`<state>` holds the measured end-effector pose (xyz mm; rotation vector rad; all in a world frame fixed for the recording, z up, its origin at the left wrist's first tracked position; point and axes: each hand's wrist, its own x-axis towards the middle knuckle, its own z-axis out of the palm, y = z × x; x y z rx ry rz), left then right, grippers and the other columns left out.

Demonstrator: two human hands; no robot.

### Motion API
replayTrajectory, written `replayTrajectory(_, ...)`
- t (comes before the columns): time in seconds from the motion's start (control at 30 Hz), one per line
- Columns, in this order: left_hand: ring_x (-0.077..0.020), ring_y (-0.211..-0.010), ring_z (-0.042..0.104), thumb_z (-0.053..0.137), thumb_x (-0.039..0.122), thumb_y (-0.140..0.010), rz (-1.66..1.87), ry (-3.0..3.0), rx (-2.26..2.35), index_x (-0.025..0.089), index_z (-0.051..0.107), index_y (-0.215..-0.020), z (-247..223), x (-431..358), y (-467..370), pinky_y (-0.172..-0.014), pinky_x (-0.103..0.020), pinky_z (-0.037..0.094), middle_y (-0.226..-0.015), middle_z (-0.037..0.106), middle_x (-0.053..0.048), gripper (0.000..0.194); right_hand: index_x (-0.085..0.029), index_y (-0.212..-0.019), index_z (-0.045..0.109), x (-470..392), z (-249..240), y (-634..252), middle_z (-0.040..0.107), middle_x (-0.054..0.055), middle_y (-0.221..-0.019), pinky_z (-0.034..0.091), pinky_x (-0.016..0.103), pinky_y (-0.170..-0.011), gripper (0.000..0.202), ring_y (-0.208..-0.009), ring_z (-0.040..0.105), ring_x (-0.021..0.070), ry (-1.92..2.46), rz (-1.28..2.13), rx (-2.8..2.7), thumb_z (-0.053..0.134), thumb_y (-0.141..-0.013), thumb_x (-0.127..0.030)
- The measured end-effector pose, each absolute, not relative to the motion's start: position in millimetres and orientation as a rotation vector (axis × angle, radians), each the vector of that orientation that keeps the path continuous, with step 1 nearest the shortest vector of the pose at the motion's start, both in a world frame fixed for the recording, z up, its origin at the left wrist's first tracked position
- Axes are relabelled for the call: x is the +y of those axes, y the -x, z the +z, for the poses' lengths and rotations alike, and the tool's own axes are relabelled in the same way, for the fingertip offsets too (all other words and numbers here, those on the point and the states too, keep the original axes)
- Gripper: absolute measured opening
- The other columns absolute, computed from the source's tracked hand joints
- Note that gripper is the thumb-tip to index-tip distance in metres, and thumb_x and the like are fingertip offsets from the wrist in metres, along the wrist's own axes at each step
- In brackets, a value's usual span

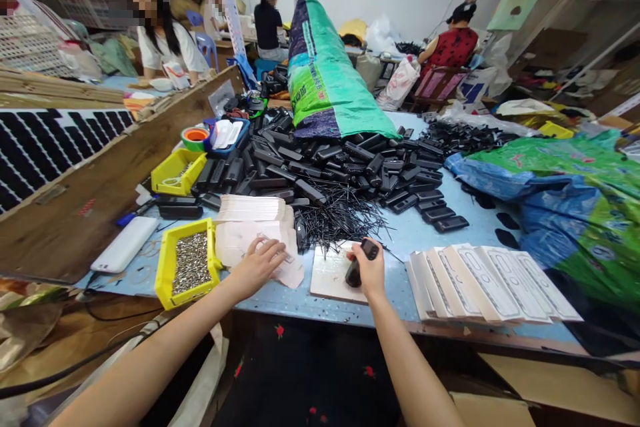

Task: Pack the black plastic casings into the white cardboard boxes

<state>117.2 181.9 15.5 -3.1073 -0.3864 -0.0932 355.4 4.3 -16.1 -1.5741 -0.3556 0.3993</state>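
Observation:
My right hand (pixel 371 272) is closed around a black handheld plastic device (pixel 354 273), held tilted over a white board (pixel 325 273) at the table's front edge. My left hand (pixel 260 261) lies with fingers stretched out on a flat white printed paper box (pixel 233 243). Just behind it is a stack of folded white paper boxes (pixel 253 207). Thin black rods (pixel 345 213) are heaped behind the board. To the left of my left hand, a yellow bin (pixel 165 273) holds many small metal parts.
Black plastic devices (pixel 320 163) pile up across the table's back, below a green sack (pixel 325 80). Filled white boxes (pixel 480 283) lean in a row at right, near a blue-green bag (pixel 565 213). A wooden barrier (pixel 100 213) borders the left; several people sit beyond.

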Motion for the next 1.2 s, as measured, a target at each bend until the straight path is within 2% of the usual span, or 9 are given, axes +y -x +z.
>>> replayTrajectory(0.2,-0.0312,-0.128,0.042,0.068,0.015,-0.073,-0.097,3.074,-0.530,0.020,0.045,-0.133,23.4,196.3,-116.9,-0.110,-0.055,0.017,-0.136,0.050,-0.015,0.064,-0.016,-0.104,0.056,2.9,-43.3,-375.6,0.058,0.012,-0.109,0.038,0.044,-0.098,0.034,-0.108,0.052,0.0253,1.955,-0.087,-0.759,0.058,-0.077,-0.036)
replayTrajectory(0.4,-0.0255,-0.092,0.062,0.049,0.017,-0.084,0.074,3.285,-0.737,0.016,0.061,-0.090,77.4,191.4,-108.2,-0.090,-0.041,0.044,-0.094,0.065,-0.011,0.013,-0.017,-0.099,0.055,-7.4,-16.9,-360.3,0.058,0.009,-0.098,0.045,0.041,-0.087,0.021,-0.095,0.055,0.0216,1.756,-0.279,-0.723,0.056,-0.083,-0.031)
replayTrajectory(0.5,-0.0207,-0.095,0.061,0.036,0.029,-0.093,0.035,3.720,-0.800,0.020,0.057,-0.104,98.7,162.5,-104.8,-0.087,-0.033,0.047,-0.097,0.064,-0.006,0.026,-0.021,-0.101,0.057,-7.4,26.9,-318.5,0.059,0.005,-0.090,0.048,0.035,-0.080,0.014,-0.086,0.057,0.0180,1.566,-0.213,-1.095,0.051,-0.088,-0.021)
replayTrajectory(0.63,-0.0236,-0.111,0.053,0.043,0.038,-0.088,-0.093,4.214,-1.034,0.020,0.050,-0.119,83.7,122.8,-109.8,-0.098,-0.037,0.041,-0.114,0.060,-0.008,0.036,-0.021,-0.125,0.054,7.1,69.5,-271.1,0.053,0.012,-0.120,0.040,0.044,-0.098,0.039,-0.116,0.046,0.0256,1.523,-0.164,-1.591,0.058,-0.087,-0.027)
replayTrajectory(0.77,-0.0228,-0.099,0.058,0.066,0.039,-0.072,-0.243,4.377,-1.339,0.022,0.033,-0.128,49.3,109.4,-104.8,-0.088,-0.038,0.046,-0.113,0.060,-0.007,0.067,-0.020,-0.088,0.065,3.6,69.0,-264.9,0.057,0.007,-0.103,0.042,0.038,-0.091,0.010,-0.103,0.049,0.0207,1.559,0.074,-1.669,0.064,-0.084,-0.030)
replayTrajectory(0.87,-0.0238,-0.090,0.060,0.077,0.037,-0.062,-0.152,4.046,-1.482,0.022,0.023,-0.136,44.3,111.9,-94.2,-0.086,-0.039,0.046,-0.102,0.064,-0.006,0.093,-0.020,-0.072,0.062,-9.8,58.7,-270.0,0.057,0.004,-0.100,0.041,0.036,-0.089,0.017,-0.100,0.049,0.0196,1.607,0.384,-1.663,0.067,-0.082,-0.032)
replayTrajectory(0.97,-0.0246,-0.099,0.059,0.064,0.038,-0.078,-0.094,3.939,-1.108,0.027,0.034,-0.134,56.8,112.4,-92.0,-0.089,-0.038,0.044,-0.112,0.061,-0.008,0.064,-0.020,-0.073,0.062,-12.3,46.5,-271.2,0.056,0.005,-0.099,0.043,0.036,-0.088,0.027,-0.097,0.052,0.0193,1.475,0.561,-1.355,0.060,-0.085,-0.043)
replayTrajectory(1.07,-0.0215,-0.104,0.058,0.049,0.033,-0.088,-0.182,4.013,-0.819,0.025,0.049,-0.116,66.0,103.4,-103.9,-0.092,-0.034,0.043,-0.115,0.058,-0.008,0.029,-0.023,-0.102,0.063,-4.4,33.6,-268.2,0.059,0.006,-0.096,0.050,0.030,-0.072,0.038,-0.081,0.059,0.0162,1.233,0.779,-0.946,0.048,-0.089,-0.055)
replayTrajectory(1.2,-0.0254,-0.108,0.057,0.070,0.031,-0.069,-0.615,3.955,-1.242,0.021,0.022,-0.137,59.7,84.7,-128.0,-0.094,-0.039,0.045,-0.123,0.052,-0.014,0.084,-0.024,-0.116,0.064,-0.2,31.0,-264.8,0.063,0.008,-0.114,0.047,0.038,-0.093,0.046,-0.107,0.059,0.0229,1.135,0.842,-1.008,0.054,-0.085,-0.056)
